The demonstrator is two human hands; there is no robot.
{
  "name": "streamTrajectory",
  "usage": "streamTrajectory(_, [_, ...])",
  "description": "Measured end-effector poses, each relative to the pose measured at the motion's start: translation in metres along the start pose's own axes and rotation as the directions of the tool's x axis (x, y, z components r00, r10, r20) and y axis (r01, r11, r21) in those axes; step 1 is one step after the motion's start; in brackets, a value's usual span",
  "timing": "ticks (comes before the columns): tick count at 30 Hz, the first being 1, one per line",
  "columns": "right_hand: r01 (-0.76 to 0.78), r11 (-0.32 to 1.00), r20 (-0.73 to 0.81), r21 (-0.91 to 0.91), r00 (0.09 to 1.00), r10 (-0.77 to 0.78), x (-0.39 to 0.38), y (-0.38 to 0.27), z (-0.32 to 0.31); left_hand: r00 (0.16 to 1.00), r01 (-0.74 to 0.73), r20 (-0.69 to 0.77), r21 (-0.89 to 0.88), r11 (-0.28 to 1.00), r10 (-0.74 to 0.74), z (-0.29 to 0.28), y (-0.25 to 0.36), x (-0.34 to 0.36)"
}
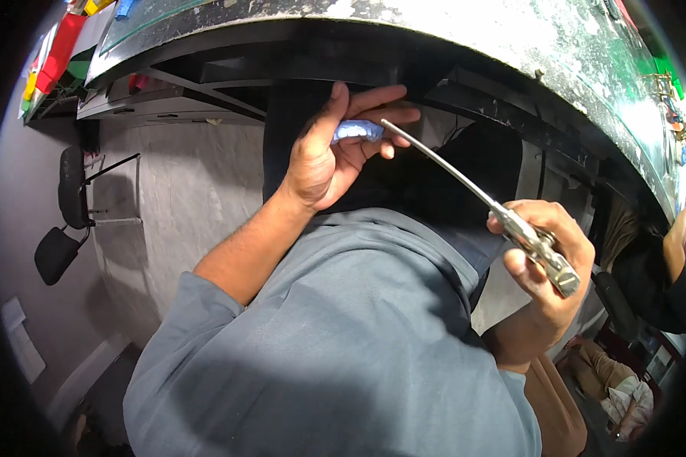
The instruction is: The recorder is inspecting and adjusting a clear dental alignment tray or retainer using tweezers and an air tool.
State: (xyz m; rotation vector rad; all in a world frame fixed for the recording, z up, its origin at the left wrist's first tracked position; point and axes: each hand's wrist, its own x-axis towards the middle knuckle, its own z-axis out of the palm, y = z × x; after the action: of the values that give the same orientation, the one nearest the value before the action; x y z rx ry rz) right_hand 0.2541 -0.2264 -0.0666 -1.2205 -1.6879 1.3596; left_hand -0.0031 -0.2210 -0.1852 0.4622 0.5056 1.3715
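Observation:
In my left hand [320,164] sits a small light-blue, curved piece [357,131] with an uneven surface. It rests against the fingers, whose tips stretch out past it, and the thumb points up beside it. My right hand [572,240] is wrapped round the body of a metal tool [520,227] with a long thin nozzle, which looks like an air blow gun. The nozzle slants up to the left, its tip close to the right end of the blue piece. Whether the two touch I cannot tell.
A worktable [465,23] with a speckled, worn top curves across the front, its dark frame below. Black chair parts [70,190] stand at the left on the grey floor [198,183]. At the right edge another person's arm [674,247] reaches toward the table; someone else [625,396] sits lower right.

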Motion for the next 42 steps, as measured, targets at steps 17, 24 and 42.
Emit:
streamTrajectory(17, [0.059, 0.996, 0.023, 0.073, 0.998, -0.061, -0.011, 0.003, -0.021, 0.977, 0.044, 0.211, -0.365, 0.93, 0.037, 0.007, 0.01, 0.009])
streamTrajectory(24, [0.02, 1.0, -0.022, 0.023, 1.0, -0.02, -0.011, 0.001, -0.018, 0.99, 0.042, 0.142, -0.37, 0.928, 0.012, 0.018, 0.014, 0.006])
streamTrajectory(42, [-0.189, 0.98, 0.018, 0.058, 0.982, 0.189, -0.009, 0.032, -0.044, 0.846, -0.53, 0.335, 0.613, 0.586, 0.414, 0.076, 0.116, 0.017])
